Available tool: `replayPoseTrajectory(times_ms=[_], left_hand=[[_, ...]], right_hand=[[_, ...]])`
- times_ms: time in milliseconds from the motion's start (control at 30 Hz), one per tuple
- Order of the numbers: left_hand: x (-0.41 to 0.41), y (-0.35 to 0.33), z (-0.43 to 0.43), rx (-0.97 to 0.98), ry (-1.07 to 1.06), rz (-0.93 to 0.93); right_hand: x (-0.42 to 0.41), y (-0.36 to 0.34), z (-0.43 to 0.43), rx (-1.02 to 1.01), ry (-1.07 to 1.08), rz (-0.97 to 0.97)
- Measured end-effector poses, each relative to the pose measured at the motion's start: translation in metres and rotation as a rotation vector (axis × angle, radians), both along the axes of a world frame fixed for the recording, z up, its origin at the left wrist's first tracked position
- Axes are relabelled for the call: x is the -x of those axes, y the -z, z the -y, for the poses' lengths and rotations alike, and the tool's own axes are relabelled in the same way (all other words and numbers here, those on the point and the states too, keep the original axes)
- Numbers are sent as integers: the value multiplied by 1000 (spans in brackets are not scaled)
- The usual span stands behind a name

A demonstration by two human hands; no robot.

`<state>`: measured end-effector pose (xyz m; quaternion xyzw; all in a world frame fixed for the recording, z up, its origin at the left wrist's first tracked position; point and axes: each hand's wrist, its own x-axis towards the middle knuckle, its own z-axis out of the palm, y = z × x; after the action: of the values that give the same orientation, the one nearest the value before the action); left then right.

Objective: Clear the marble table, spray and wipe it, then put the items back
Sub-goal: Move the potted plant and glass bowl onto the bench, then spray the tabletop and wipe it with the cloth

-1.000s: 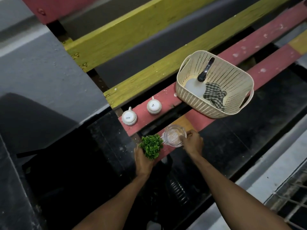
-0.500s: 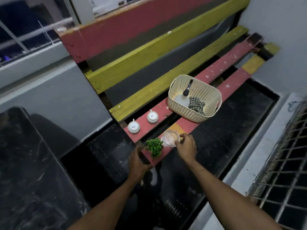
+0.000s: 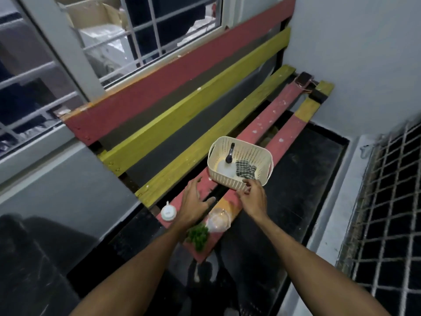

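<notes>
- Red and yellow slats make up the painted bench [image 3: 182, 112], which runs along a grey wall beneath a barred window [image 3: 145, 30]
- On the two red seat slats sits a cream perforated basket [image 3: 243, 183], with a spray bottle [image 3: 227, 160] and a checked cloth [image 3: 245, 168] lying inside
- Left hand [image 3: 193, 201] hovers over the red slat just left of the basket, fingers spread and straight, grasping nothing
- Right hand [image 3: 252, 197] is at the basket's near wall, fingers loosely bent and empty; whether the tips touch it I cannot tell
- Near the slat's end stand a small green plant [image 3: 197, 236] and a clear glass bowl [image 3: 218, 221] just beside it
- A white lidded pot [image 3: 168, 212] stands on the next slat, left of the left wrist
</notes>
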<state>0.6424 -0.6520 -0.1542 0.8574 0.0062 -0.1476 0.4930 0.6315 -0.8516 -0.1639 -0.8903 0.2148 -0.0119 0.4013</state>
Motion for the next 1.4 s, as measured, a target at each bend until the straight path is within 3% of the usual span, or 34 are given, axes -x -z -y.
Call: replayPoseTrajectory(times_ms=[200, 400, 567, 700, 833, 1067, 1267, 1400], left_hand=[[-105, 40, 75, 7, -21, 46], [-178, 110, 119, -183, 65, 1], [-194, 143, 130, -180, 90, -84], [-196, 155, 136, -188, 38, -60], [-197, 157, 138, -172, -3, -26], [-183, 121, 126, 15, -51, 84], [-148, 47, 87, 223, -200, 86], [-93, -23, 28, 335, -378, 140]], right_hand=[[-99, 54, 66, -29, 12, -16], [-169, 131, 107, -2, -176, -361], [-190, 166, 115, 9, -262, -496], [-194, 184, 109, 53, -277, -489], [-187, 191, 107, 222, -254, -334], [-184, 153, 99, 219, -132, -169], [-168, 69, 76, 163, -23, -55], [-133, -1, 23, 132, -75, 14]])
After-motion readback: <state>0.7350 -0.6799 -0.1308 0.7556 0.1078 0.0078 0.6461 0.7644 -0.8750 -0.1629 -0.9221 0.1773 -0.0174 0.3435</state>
